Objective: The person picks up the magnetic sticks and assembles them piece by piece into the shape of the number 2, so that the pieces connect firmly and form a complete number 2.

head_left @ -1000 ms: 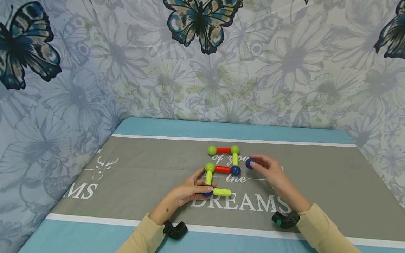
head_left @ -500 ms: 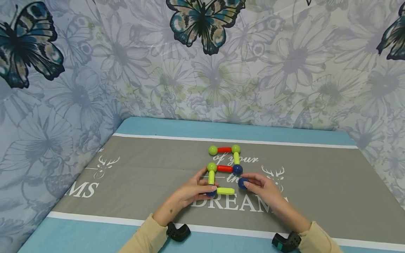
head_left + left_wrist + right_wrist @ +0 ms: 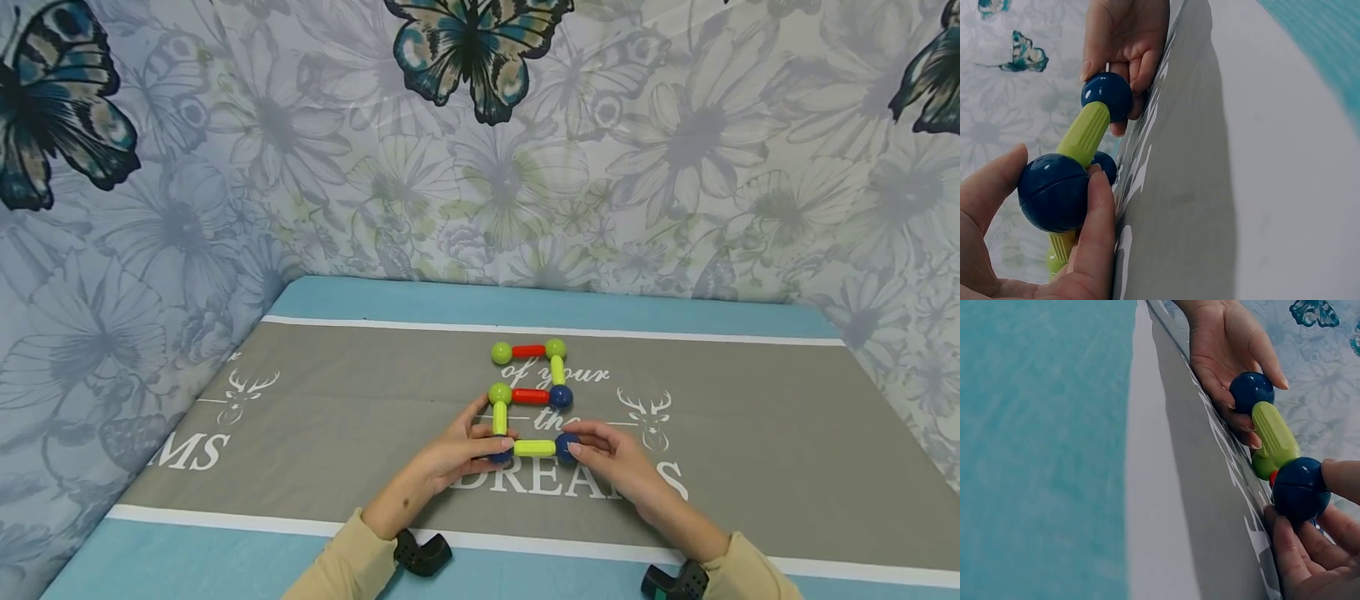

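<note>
A chain of magnetic balls and rods lies on the table, bent in a squared S. My left hand pinches the blue ball at its near left corner between thumb and fingers. From there a yellow-green rod runs right to another blue ball, which my right hand pinches at the rod's end. Farther back, a green ball, a red rod and a blue ball form the middle row. The far row has two green balls joined by a red rod.
A grey runner with white lettering and deer heads covers most of the blue table. Behind it hangs a flowered cloth with butterflies. A black wrist device sits on the left wrist, another on the right.
My right hand has brought its blue ball left and nearer, from beside the far part of the chain to the free end of the yellow-green rod. The left hand keeps its hold.
</note>
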Demonstrator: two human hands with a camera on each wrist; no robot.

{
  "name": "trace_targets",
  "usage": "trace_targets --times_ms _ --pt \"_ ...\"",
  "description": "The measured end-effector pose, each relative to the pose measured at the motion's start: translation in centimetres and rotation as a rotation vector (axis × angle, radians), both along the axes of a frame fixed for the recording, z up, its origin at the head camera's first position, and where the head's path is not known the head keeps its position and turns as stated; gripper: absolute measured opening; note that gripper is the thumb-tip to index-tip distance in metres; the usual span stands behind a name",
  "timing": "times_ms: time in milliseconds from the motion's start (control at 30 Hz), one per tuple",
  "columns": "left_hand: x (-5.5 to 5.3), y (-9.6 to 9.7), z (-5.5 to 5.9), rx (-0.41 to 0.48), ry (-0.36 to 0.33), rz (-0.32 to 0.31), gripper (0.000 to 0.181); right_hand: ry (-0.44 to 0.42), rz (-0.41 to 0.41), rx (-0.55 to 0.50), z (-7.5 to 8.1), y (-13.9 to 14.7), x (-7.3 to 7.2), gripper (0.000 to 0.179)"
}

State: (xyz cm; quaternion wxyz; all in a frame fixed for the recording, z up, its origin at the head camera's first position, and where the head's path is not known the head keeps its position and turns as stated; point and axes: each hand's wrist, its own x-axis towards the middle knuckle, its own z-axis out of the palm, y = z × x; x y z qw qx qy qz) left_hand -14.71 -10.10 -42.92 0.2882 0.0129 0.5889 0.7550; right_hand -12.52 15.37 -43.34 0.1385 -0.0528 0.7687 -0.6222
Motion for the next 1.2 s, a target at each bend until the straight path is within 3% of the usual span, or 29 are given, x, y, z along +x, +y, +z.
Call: trace_targets --times_ms 133,367,533,733,967,1200 --pt "0.0 0.0 0.0 0.003 0.003 0.008 0.091 0.013 0.002 0.001 -0.1 -0.1 0.0 0.040" --pt "0.0 0.1 0.1 -0.005 0.019 0.003 0.091 0.182 0.086 0.052 -0.4 0.1 -0.2 0.040" --pt "0.0 0.2 0.2 -0.048 0.034 -0.001 0.089 0.211 0.093 0.059 -0.5 0.2 -0.2 0.039" --pt "-0.6 0.8 0.4 -0.139 0.079 0.025 0.086 0.216 0.051 0.099 -0.5 0.2 -0.7 0.040" --pt "-1.8 1.0 0.2 -0.137 0.113 0.045 0.081 0.252 0.000 0.148 -0.6 0.1 -1.8 0.037" --pt "-2.4 0.9 0.6 -0.363 0.268 0.032 0.077 0.309 -0.023 0.185 -0.2 -0.2 -2.0 0.035"
